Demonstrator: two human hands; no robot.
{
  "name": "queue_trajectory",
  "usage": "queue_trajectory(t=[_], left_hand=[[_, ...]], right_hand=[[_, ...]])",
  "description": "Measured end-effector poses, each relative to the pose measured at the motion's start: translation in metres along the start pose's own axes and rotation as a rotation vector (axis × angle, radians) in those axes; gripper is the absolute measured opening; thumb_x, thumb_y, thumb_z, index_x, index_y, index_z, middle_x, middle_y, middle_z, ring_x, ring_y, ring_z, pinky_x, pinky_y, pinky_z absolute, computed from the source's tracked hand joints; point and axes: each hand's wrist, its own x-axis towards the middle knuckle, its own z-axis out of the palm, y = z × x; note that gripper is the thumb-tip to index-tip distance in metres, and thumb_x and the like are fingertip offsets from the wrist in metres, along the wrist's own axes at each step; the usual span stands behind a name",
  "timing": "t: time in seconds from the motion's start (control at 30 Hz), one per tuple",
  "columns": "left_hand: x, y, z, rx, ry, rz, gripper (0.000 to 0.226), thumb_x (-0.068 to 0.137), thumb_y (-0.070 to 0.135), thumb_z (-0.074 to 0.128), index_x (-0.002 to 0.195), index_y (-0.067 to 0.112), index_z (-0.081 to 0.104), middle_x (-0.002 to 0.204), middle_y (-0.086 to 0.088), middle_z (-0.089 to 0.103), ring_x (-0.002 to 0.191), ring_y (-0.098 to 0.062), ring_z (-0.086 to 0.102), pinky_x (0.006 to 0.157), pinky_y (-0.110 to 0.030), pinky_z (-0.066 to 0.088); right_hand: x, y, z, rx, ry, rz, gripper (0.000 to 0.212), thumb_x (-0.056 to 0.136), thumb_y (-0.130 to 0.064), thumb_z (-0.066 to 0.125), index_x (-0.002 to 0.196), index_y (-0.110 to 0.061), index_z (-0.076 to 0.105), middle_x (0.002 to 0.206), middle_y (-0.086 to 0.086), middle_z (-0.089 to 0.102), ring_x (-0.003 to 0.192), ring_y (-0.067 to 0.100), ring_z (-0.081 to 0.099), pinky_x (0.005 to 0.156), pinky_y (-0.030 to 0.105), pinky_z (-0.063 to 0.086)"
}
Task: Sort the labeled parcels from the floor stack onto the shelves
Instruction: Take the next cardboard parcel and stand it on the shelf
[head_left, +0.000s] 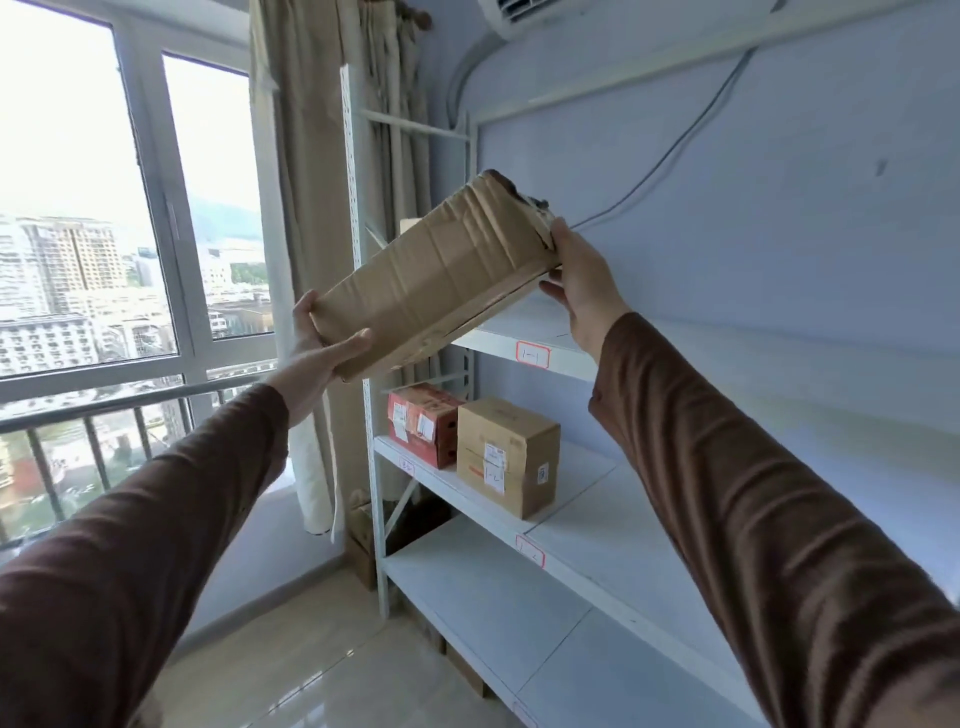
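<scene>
Two arms in brown sleeves (156, 545) are being stretched forward from the bottom corners of the view. A long, creased cardboard parcel (436, 275) is being held up between the two hands, tilted so that its right end stands higher than its left. The lower left end is being gripped by the left hand (317, 358), thumb laid across the near face and fingers wrapped behind. The torn upper right end is being pressed by the right hand (584, 283), palm flat against the end face. The parcel is being kept in the air, in front of the upper shelf (524, 343) of the white shelving unit (371, 415) and seemingly not touching it, though the far corner is hidden by the box itself. A small label (532, 357) is being displayed on that shelf's front edge. On the shelf below, a red box (423, 423) and a brown box (509, 454) with stickers are being kept side by side, touching. Further back, a beige curtain (306, 156) is being hung beside a large window (119, 197), with a railing (119, 402) crossing its lower part
</scene>
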Motion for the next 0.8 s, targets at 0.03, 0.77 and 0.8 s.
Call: queue_trajectory(t=[0.03, 0.77, 0.8], left_hand=[[0.007, 0.000, -0.002, 0.057, -0.017, 0.002, 0.143, 0.040, 0.047, 0.103, 0.151, 0.046, 0.012, 0.148, -0.007, 0.042, 0.126, -0.025, 0.059, 0.086, -0.031, 0.059], [0.201, -0.061, -0.076, 0.114, -0.133, 0.044, 0.099, 0.058, 0.091, 0.067, 0.137, 0.043, 0.032, 0.143, 0.000, 0.045, 0.135, -0.022, 0.052, 0.108, -0.040, 0.047], [0.211, -0.064, -0.078, 0.082, -0.133, 0.030, 0.099, 0.060, 0.092, 0.065, 0.138, 0.039, 0.033, 0.147, -0.004, 0.042, 0.137, -0.024, 0.051, 0.106, -0.040, 0.048]], right_hand=[[0.006, -0.002, 0.002, -0.007, -0.001, -0.007, 0.025, 0.102, -0.042, 0.050, 0.098, -0.029, 0.072, 0.100, -0.004, 0.069, 0.096, 0.014, 0.064, 0.095, 0.032, 0.054], [0.140, 0.096, 0.078, -0.058, 0.010, -0.310, 0.043, 0.094, -0.040, 0.070, 0.135, -0.031, 0.058, 0.135, 0.004, 0.063, 0.119, 0.018, 0.066, 0.110, 0.045, 0.050], [0.143, 0.103, 0.081, -0.038, 0.003, -0.309, 0.051, 0.095, -0.037, 0.071, 0.141, -0.028, 0.053, 0.140, 0.006, 0.061, 0.122, 0.020, 0.066, 0.108, 0.040, 0.051]])
